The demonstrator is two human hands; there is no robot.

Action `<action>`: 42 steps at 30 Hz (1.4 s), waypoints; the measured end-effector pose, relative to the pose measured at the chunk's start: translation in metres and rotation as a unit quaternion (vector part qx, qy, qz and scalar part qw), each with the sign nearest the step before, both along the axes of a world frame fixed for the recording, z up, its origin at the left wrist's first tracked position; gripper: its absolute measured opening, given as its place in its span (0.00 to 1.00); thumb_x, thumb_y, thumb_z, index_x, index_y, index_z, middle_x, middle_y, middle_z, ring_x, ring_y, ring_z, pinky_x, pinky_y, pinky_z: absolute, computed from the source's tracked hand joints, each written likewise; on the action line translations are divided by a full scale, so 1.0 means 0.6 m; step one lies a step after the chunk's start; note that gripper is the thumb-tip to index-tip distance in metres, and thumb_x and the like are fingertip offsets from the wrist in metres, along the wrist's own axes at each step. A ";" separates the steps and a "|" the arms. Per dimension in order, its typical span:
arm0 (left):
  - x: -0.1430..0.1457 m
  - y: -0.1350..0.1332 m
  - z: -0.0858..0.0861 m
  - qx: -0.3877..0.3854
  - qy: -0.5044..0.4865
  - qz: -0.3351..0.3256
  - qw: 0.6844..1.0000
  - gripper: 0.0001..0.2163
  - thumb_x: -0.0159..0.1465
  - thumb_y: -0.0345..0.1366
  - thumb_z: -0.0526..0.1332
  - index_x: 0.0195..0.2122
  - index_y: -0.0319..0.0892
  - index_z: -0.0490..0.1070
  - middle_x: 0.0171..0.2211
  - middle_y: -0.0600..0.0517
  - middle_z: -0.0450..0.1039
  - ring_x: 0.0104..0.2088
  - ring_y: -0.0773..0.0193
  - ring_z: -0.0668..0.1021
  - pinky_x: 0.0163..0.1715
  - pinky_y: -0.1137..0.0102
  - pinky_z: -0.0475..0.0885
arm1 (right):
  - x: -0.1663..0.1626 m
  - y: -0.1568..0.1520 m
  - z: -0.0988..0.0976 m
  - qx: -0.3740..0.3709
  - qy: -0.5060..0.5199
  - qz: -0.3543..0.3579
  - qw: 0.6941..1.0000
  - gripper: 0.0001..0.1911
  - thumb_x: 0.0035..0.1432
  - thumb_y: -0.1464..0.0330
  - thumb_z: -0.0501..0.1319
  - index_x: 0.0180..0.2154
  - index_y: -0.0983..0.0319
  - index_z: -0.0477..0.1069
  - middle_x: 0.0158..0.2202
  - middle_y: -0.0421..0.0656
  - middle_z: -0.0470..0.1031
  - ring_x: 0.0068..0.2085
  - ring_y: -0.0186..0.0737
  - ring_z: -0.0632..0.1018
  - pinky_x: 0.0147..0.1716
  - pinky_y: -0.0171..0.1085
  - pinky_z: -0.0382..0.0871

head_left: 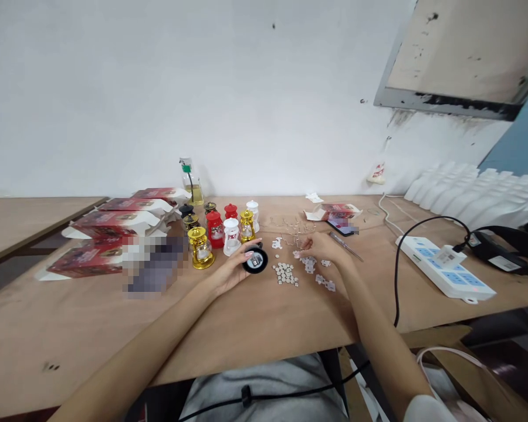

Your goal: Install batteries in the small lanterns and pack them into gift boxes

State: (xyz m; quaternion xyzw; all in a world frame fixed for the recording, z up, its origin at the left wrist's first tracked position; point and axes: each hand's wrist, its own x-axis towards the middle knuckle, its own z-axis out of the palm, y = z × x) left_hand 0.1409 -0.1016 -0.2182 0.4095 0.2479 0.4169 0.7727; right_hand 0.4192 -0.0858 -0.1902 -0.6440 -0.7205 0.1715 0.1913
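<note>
In the head view, the left hand (pixel 232 272) is near the middle of the frame, its fingers clamped on the rim of a round black piece (pixel 256 260). The piece is held up over the table (pixel 246 334), its pale inner face with a small metallic part turned towards the camera.

The right hand (pixel 320 246) is just right of centre, thumb and fingertips drawn close together at a small white piece; I cannot tell whether they grip it or only touch it. Near this hand, white plastic parts (pixel 309 265) lie on the table, some beneath the fingers and others lower down. Between the two hands, slightly lower in the frame, is a loose cluster of small silver discs (pixel 285 273). Thin bent wires (pixel 295 227) are scattered above the right hand in the frame. A slim pen-like tool (pixel 345 245) lies to its right, below a dark phone (pixel 344 228).

Left of centre stand small lanterns, gold (pixel 201 253), red (pixel 215 230) and white (pixel 232 237) among them, upright and close together. Red boxes (pixel 114 221) with open flaps lie further left. At the right side are a white power strip (pixel 444 268) and, above it, a row of white bottles (pixel 477 196).
</note>
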 end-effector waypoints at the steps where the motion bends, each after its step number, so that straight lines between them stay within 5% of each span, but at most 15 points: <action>1: -0.001 -0.001 0.003 0.001 0.005 -0.001 1.000 0.21 0.51 0.35 0.70 0.47 0.45 0.74 0.43 0.51 0.73 0.41 0.65 0.75 0.43 0.72 0.70 | 0.000 0.001 -0.002 -0.004 -0.002 0.005 1.000 0.15 0.40 0.62 0.73 0.26 0.64 0.74 0.28 0.41 0.78 0.31 0.38 0.77 0.25 0.30 0.61; 13: -0.002 -0.003 0.006 0.036 0.060 -0.021 0.997 0.24 0.50 0.36 0.71 0.49 0.48 0.73 0.44 0.51 0.71 0.40 0.65 0.74 0.42 0.70 0.69 | -0.005 -0.002 -0.011 -0.014 -0.028 0.049 0.998 0.04 0.46 0.70 0.68 0.23 0.63 0.75 0.24 0.42 0.77 0.27 0.38 0.76 0.24 0.32 0.59; 20: -0.005 -0.008 0.012 0.041 0.077 -0.031 0.996 0.25 0.50 0.35 0.70 0.50 0.48 0.72 0.44 0.50 0.70 0.40 0.65 0.74 0.43 0.70 0.69 | -0.010 -0.007 -0.010 0.017 -0.017 0.048 0.999 0.10 0.49 0.71 0.66 0.19 0.63 0.70 0.22 0.42 0.75 0.25 0.36 0.73 0.24 0.33 0.58; 27: -0.004 -0.005 0.009 0.045 0.076 -0.034 0.996 0.25 0.50 0.35 0.71 0.51 0.49 0.71 0.43 0.51 0.71 0.40 0.65 0.74 0.42 0.71 0.69 | -0.031 -0.021 0.016 0.057 0.081 0.063 0.993 0.10 0.57 0.64 0.60 0.29 0.64 0.73 0.30 0.43 0.76 0.32 0.37 0.74 0.30 0.33 0.63; 34: -0.002 -0.006 0.009 0.038 0.068 -0.027 0.997 0.25 0.49 0.35 0.71 0.50 0.48 0.72 0.44 0.51 0.71 0.40 0.64 0.74 0.41 0.70 0.70 | -0.095 -0.040 0.015 0.033 0.419 0.137 0.897 0.18 0.54 0.53 0.63 0.32 0.62 0.65 0.31 0.40 0.74 0.30 0.33 0.73 0.31 0.33 0.68; 38: 0.000 -0.005 0.006 0.037 0.052 -0.017 0.998 0.23 0.50 0.36 0.71 0.49 0.47 0.73 0.44 0.50 0.72 0.41 0.63 0.74 0.42 0.70 0.69 | -0.130 -0.050 0.008 0.059 0.480 0.133 0.865 0.21 0.49 0.51 0.67 0.35 0.60 0.68 0.30 0.38 0.74 0.29 0.33 0.74 0.30 0.33 0.69; 42: 0.004 -0.003 0.000 0.033 0.024 0.006 0.999 0.22 0.51 0.38 0.71 0.48 0.45 0.73 0.43 0.49 0.73 0.41 0.63 0.75 0.41 0.71 0.70 | -0.141 -0.056 0.009 0.105 0.495 0.138 0.852 0.26 0.48 0.52 0.68 0.45 0.60 0.73 0.30 0.40 0.79 0.36 0.39 0.79 0.42 0.39 0.71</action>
